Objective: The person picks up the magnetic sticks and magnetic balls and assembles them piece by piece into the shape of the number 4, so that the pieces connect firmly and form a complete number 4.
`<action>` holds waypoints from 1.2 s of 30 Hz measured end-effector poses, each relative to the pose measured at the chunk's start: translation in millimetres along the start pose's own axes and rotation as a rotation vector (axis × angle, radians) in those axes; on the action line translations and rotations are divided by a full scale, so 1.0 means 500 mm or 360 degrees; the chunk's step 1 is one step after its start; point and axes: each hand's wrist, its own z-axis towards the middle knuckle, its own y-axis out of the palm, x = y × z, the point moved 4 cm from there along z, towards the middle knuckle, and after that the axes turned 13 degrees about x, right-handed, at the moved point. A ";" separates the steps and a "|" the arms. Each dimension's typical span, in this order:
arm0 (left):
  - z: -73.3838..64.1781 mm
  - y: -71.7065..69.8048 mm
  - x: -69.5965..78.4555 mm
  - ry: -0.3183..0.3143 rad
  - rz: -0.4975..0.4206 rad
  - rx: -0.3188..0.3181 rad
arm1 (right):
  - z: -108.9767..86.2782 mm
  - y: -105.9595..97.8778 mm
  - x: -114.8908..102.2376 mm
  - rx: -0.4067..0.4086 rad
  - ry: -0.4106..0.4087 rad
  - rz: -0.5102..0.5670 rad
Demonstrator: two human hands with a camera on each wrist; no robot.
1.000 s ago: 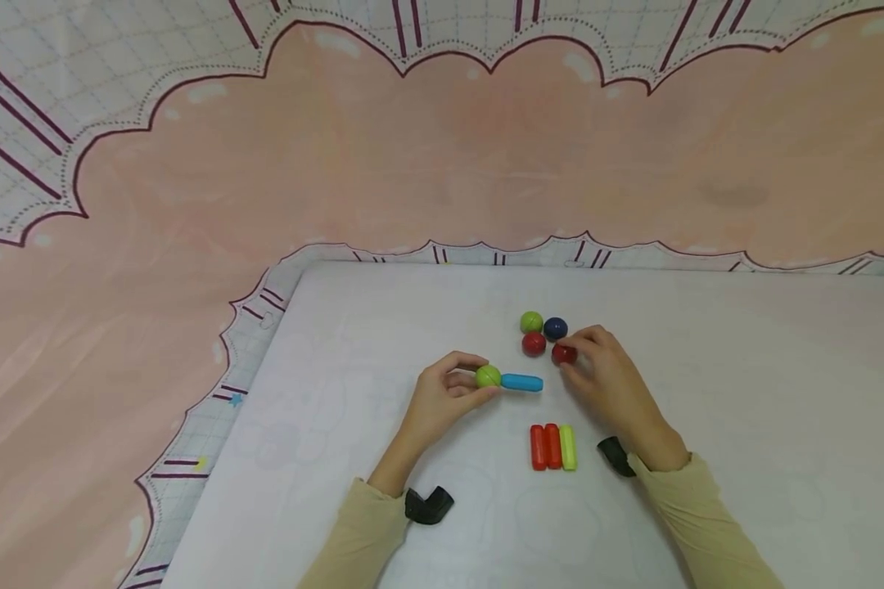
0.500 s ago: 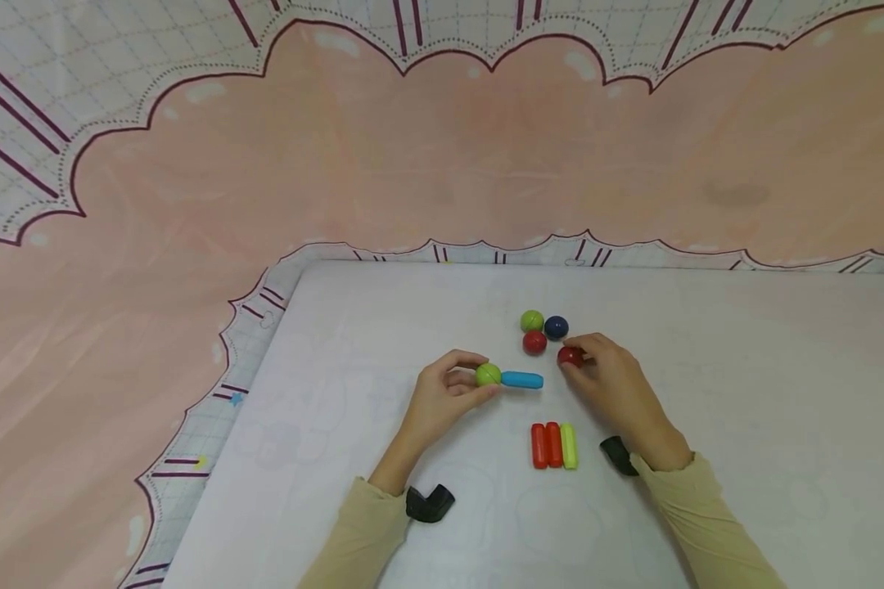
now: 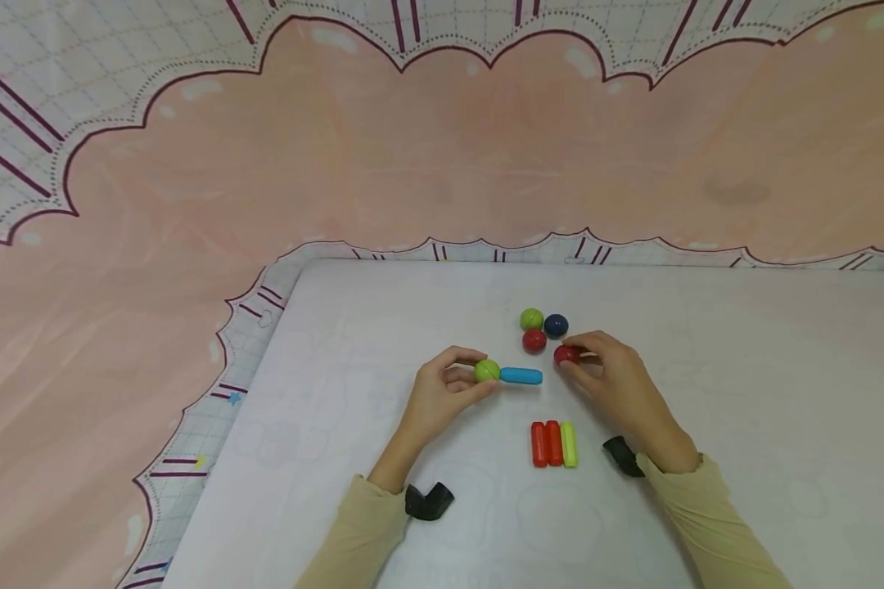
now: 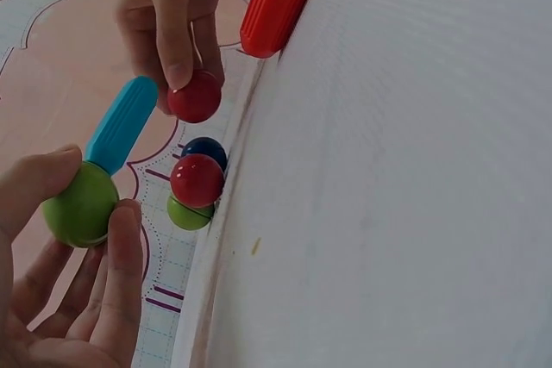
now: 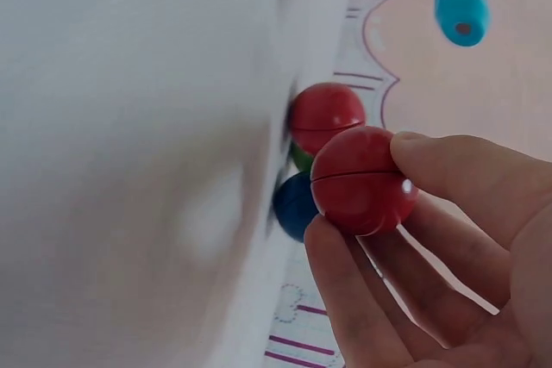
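My left hand (image 3: pixel 439 401) pinches a green ball (image 4: pixel 80 204) between thumb and fingers. A blue ridged stick (image 3: pixel 521 375) is joined to that ball and points toward the right hand. Between thumb and fingertips, my right hand (image 3: pixel 619 384) holds a red ball (image 5: pixel 364 180). The end of the blue stick facing that ball shows a small hole in the right wrist view. Just beyond the right hand, a second red ball (image 3: pixel 534 341), a dark blue ball (image 3: pixel 556 325) and another green ball (image 3: pixel 531 319) sit clustered on the white table (image 3: pixel 383 311).
Two red sticks (image 3: pixel 538 444) and a yellow-green stick (image 3: pixel 569 444) lie side by side on the near side, between the forearms. Black wrist bands (image 3: pixel 429 501) stick out by both sleeves. A patterned orange-pink cloth (image 3: pixel 442 155) surrounds the table's far and left edges.
The right hand has drawn its red ball away from the cluster, slightly toward me, then a little left. The left hand holds nearly still with the green ball and blue stick.
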 end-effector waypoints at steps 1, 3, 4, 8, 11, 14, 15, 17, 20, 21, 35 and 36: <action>0.000 0.000 0.000 0.0003 -0.0004 0.0002 | 0.001 -0.001 -0.003 0.0003 -0.0011 0.0010; 0.000 -0.001 0.000 0.0007 -0.0010 0.0007 | 0.001 -0.002 -0.008 0.0009 -0.0037 0.0039; 0.000 -0.001 0.001 0.0006 -0.0009 0.0013 | 0.001 -0.002 -0.011 0.0013 -0.0049 0.0054; 0.000 -0.003 0.001 0.0011 -0.0015 0.0040 | 0.000 -0.006 -0.025 0.0038 -0.0107 0.0099; 0.000 -0.005 0.000 0.0015 -0.0024 0.0063 | -0.003 -0.009 -0.033 0.0059 -0.0135 0.0104; 0.000 -0.005 0.001 0.0019 -0.0047 0.0076 | -0.008 -0.016 -0.040 0.0079 -0.0167 0.0112; 0.000 -0.005 0.003 0.0018 -0.0055 0.0081 | -0.009 -0.018 -0.042 0.0085 -0.0178 0.0119; 0.000 -0.005 0.005 0.0019 -0.0064 0.0088 | -0.012 -0.023 -0.046 0.0094 -0.0195 0.0141; 0.000 -0.005 0.009 0.0016 -0.0066 0.0098 | -0.016 -0.026 -0.051 0.0095 -0.0203 0.0165; -0.001 -0.005 0.009 0.0014 -0.0063 0.0101 | -0.017 -0.027 -0.052 0.0092 -0.0199 0.0174; -0.005 -0.001 0.018 0.0020 -0.0082 0.0089 | -0.025 -0.030 -0.068 0.0064 -0.0211 0.0205; -0.005 -0.001 0.019 0.0018 -0.0085 0.0086 | -0.025 -0.030 -0.068 0.0062 -0.0210 0.0200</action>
